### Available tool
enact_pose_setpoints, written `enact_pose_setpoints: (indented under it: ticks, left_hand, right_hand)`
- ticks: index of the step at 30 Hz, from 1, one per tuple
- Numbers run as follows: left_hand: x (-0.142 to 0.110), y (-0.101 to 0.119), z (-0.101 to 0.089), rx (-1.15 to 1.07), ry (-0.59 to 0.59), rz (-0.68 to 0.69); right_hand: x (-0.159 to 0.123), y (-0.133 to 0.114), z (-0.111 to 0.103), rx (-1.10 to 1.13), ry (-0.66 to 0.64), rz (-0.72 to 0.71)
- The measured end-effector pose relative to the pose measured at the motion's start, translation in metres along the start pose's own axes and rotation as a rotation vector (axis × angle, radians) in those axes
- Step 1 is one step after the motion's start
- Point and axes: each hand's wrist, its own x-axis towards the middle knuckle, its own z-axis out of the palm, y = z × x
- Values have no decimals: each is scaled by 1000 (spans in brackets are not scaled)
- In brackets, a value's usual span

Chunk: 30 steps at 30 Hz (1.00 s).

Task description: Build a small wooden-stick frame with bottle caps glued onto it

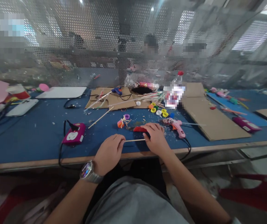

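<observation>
My left hand (110,152), with a watch on its wrist, pinches one end of a thin wooden stick (134,140) near the table's front edge. The stick lies level and reaches right to the thumb of my right hand (156,137). That hand curls over the handle of a red utility knife (138,128), whose blade points left; its palm hides the rest of the handle. Just beyond the knife is an orange bottle cap (120,124) with short stick pieces around it, beside a purple cap (126,116).
A pink glue gun (176,126) lies to the right, its cord over the edge. Several coloured caps (158,112) and a bottle (174,93) stand behind. A purple box (74,134) and a longer stick (100,117) are left; cardboard (214,121) lies right.
</observation>
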Motion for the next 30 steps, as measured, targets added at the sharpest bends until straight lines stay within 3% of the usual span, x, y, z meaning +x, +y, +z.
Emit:
enact_pose_setpoints:
  ticks: [14,25,30]
  left_hand:
    - [3,1,5,19,41,39]
    - [1,-16,4,46,100,22]
    - [0,-17,9,-11,57,65]
  right_hand:
    - [0,-4,-1,83,112,74]
    - [-8,4,-5,224,434,133]
    - [-23,-3,-20,278,401,153]
